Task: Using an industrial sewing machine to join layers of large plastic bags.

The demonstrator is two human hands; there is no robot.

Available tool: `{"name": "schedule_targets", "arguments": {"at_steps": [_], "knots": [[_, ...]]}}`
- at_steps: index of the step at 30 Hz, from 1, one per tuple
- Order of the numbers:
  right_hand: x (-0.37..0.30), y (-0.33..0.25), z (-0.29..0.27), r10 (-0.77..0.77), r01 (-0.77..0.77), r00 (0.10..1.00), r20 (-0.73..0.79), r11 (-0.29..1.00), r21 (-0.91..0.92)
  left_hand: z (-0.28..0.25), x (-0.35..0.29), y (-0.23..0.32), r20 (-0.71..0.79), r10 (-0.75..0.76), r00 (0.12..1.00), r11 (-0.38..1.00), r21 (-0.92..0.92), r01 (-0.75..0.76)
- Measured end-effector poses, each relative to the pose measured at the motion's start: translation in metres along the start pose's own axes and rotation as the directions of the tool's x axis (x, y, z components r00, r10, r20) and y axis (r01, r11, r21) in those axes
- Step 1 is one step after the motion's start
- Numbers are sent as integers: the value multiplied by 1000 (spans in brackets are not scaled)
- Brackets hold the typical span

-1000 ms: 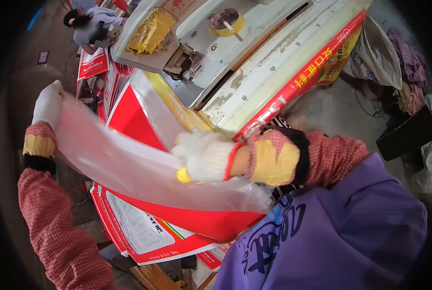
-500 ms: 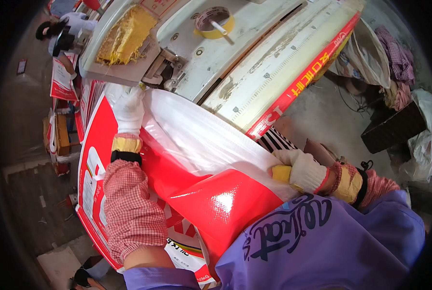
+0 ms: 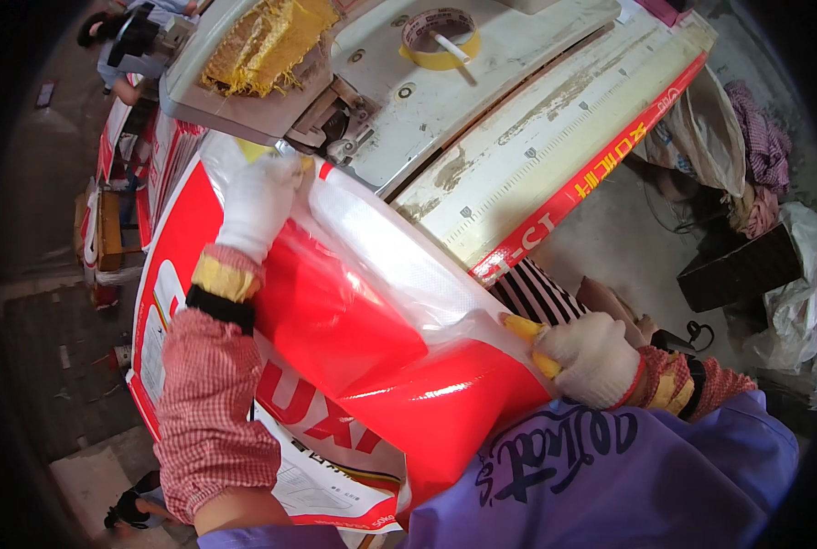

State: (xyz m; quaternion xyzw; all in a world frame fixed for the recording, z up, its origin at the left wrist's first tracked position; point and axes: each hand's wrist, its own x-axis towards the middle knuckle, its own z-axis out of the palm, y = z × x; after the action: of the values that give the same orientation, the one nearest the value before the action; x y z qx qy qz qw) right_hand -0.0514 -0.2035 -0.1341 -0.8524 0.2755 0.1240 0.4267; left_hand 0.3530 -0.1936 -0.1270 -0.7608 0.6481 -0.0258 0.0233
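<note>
A red and white woven plastic sack spreads across the front of a sewing machine, its white inner side folded up along the edge nearest the machine bed. My left hand, in a white knit glove with yellow at the fingers, is closed on the sack's upper edge, close beside the metal presser foot. At the other end of that edge, my right hand, gloved the same way, pinches the sack's corner between yellow-covered fingertips. Part of my left fingers is hidden by the machine head.
A yellow tape roll with a white stick lies on the machine bed. Yellow cloth covers part of the machine head. A ruler-marked board runs along the right. More sacks are stacked at left, where another person stands beyond.
My left hand has shifted slightly right, staying by the presser foot. My right hand has moved a little right and down, still gripping the sack's edge. The whole view has shifted slightly.
</note>
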Motion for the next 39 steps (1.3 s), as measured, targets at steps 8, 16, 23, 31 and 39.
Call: {"name": "schedule_targets", "arguments": {"at_steps": [8, 16, 23, 31, 39], "knots": [[114, -34, 30, -57, 98, 968, -246, 982, 160, -17, 54, -163, -227, -54, 972, 911, 386, 141], [212, -138, -10, -353, 50, 740, -573, 878, -477, -131, 37, -99, -262, 51, 964, 915, 400, 60], [243, -72, -62, -278, 126, 892, -355, 910, -396, -153, -30, 155, 228, 224, 948, 870, 391, -300], [160, -51, -102, -518, 389, 835, -182, 792, -470, -120, -18, 214, 812, 343, 472, 935, -248, -253], [312, -23, -53, -838, 732, 542, -67, 510, -452, -207, -21, 193, 954, -236, 185, 972, 234, 30]]}}
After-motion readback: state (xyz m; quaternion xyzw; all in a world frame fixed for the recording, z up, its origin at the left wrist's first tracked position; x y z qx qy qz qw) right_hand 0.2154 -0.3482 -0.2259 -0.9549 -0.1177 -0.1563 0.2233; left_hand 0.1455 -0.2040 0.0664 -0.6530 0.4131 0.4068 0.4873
